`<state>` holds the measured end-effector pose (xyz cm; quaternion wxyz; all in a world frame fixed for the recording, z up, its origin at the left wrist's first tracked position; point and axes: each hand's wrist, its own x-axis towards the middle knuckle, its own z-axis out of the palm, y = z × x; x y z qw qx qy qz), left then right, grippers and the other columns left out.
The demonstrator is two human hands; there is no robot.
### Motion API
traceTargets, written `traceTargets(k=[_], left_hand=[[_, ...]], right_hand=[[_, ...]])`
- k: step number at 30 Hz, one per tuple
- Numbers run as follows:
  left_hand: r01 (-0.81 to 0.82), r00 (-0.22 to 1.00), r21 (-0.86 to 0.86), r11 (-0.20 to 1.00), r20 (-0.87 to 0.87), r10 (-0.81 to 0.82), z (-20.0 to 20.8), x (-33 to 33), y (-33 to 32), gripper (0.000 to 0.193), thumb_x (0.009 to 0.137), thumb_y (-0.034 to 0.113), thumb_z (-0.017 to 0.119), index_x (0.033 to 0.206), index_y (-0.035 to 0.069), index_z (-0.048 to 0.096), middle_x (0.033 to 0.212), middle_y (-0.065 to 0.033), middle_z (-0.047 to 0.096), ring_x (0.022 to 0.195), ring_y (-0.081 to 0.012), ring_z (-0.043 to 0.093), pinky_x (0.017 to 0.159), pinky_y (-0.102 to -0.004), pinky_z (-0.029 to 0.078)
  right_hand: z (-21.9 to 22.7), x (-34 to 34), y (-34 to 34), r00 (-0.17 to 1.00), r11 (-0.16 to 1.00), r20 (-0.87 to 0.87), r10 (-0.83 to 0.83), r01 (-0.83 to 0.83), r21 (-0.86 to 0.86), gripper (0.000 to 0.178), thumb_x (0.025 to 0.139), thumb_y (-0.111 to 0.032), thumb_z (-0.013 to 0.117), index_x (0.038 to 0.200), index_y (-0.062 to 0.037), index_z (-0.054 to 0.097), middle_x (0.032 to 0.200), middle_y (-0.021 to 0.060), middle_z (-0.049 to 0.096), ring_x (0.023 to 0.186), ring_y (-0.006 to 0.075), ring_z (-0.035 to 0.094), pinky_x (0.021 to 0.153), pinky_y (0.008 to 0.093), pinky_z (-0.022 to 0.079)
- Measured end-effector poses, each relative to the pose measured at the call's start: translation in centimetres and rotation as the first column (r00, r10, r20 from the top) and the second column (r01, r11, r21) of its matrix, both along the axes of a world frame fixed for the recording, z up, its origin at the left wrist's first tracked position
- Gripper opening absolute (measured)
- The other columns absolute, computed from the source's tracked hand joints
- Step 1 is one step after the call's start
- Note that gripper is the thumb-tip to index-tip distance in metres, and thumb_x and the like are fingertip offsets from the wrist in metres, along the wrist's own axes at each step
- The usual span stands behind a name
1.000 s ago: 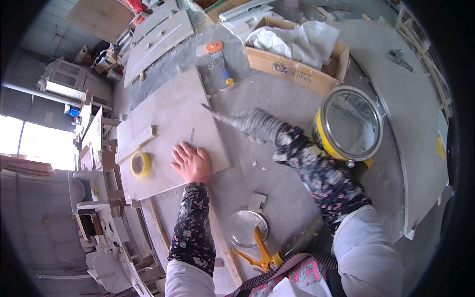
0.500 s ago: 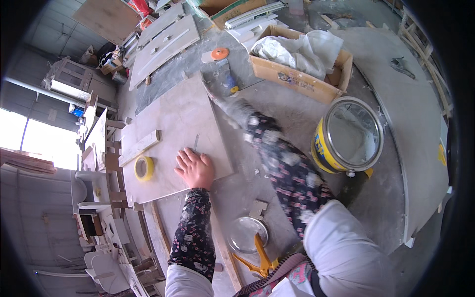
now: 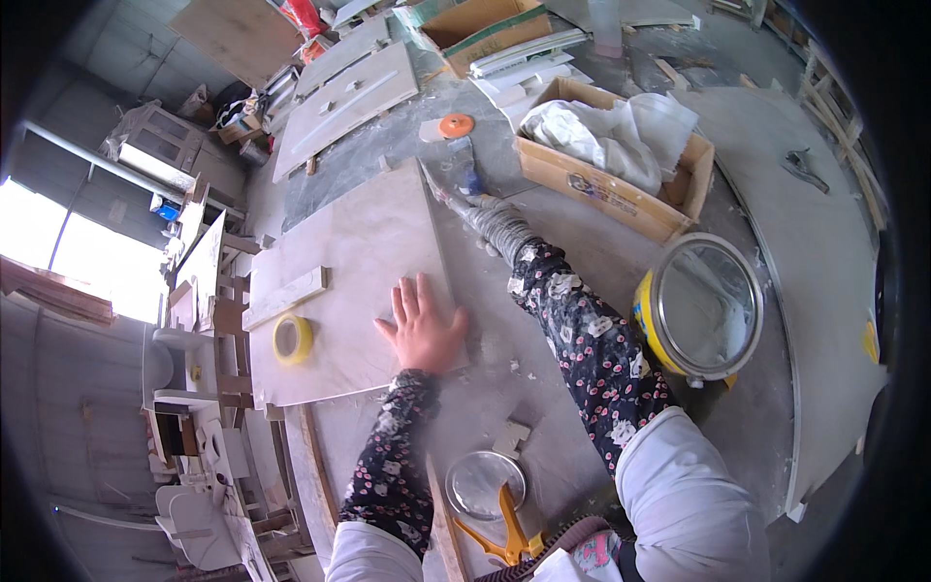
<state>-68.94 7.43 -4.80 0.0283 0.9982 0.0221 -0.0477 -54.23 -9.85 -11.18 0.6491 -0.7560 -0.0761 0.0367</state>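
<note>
My left hand, bare, is spread out over the near right part of a flat pale board; slight blur hides whether the palm touches. My right hand, in a dusty grey glove, reaches to the board's far right edge. Its fingers look closed around a thin, pale thing along that edge, too small to make out. On the board lie a yellow tape roll and a narrow pale strip. Just beyond the right hand are a blue-handled tool and an orange disc.
An open tin of pale paste stands right of my right arm. Behind it is a cardboard box with white sheeting. Near me lie a round metal lid and an orange-yellow tool. A large panel lies far right.
My left hand has slid right toward the board's edge, its fingers spread wider. My right hand stays by the far right edge, less blurred now. The whole view has shifted slightly.
</note>
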Motion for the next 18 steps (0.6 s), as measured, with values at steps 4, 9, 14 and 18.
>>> traceTargets(k=[4, 9, 14, 18], left_hand=[[-0.018, 1.000, 0.027, 0.999, 0.019, 0.017, -0.9, 0.0, -0.1, 0.090, 0.085, 0.051, 0.056, 0.156, 0.012, 0.019, 0.162, -0.0140, 0.016, 0.151, -0.0284, 0.011, 0.114, -0.0668, 0.006], [-0.028, 0.999, 0.029, 0.999, 0.018, 0.028, -1.1, 0.3, -0.4, 0.090, 0.084, 0.049, 0.057, 0.156, 0.010, 0.019, 0.162, -0.0154, 0.017, 0.151, -0.0304, 0.012, 0.113, -0.0682, 0.007], [-0.017, 0.999, 0.047, 0.999, 0.039, 0.015, -1.0, 0.4, -0.5, 0.090, 0.083, 0.047, 0.057, 0.156, 0.009, 0.020, 0.162, -0.0163, 0.018, 0.150, -0.0320, 0.014, 0.113, -0.0683, 0.008], [-0.020, 1.000, 0.065, 0.998, 0.001, 0.020, -1.1, 0.5, -0.7, 0.091, 0.082, 0.045, 0.058, 0.155, 0.009, 0.019, 0.161, -0.0167, 0.018, 0.150, -0.0328, 0.014, 0.113, -0.0684, 0.008]], right_hand=[[-2.5, 4.1, 0.9, 0.985, 0.886, 0.164, 0.056, 0.027, -0.463, 0.060, 0.083, -0.034, 0.065, 0.139, -0.0241, 0.045, 0.085, 0.0053, 0.065, 0.063, 0.0193, 0.059, 0.060, 0.0342, 0.051], [-0.8, 8.5, 1.7, 0.858, 0.361, 0.443, 0.261, 0.339, -0.869, 0.072, 0.087, -0.024, 0.067, 0.149, -0.0148, 0.032, 0.091, 0.0076, 0.067, 0.069, 0.0198, 0.063, 0.065, 0.0326, 0.055], [1.2, 7.0, -0.5, 0.979, 0.714, -0.107, 0.174, -0.201, -0.670, 0.069, 0.092, -0.018, 0.057, 0.152, -0.0216, 0.024, 0.103, 0.0142, 0.067, 0.086, 0.0247, 0.068, 0.075, 0.0358, 0.056], [4.6, 8.5, 3.2, 0.953, 0.585, 0.280, 0.116, 0.162, -0.795, 0.052, 0.101, -0.028, 0.043, 0.149, -0.0433, 0.028, 0.095, 0.0189, 0.065, 0.080, 0.0298, 0.068, 0.073, 0.0442, 0.054]])
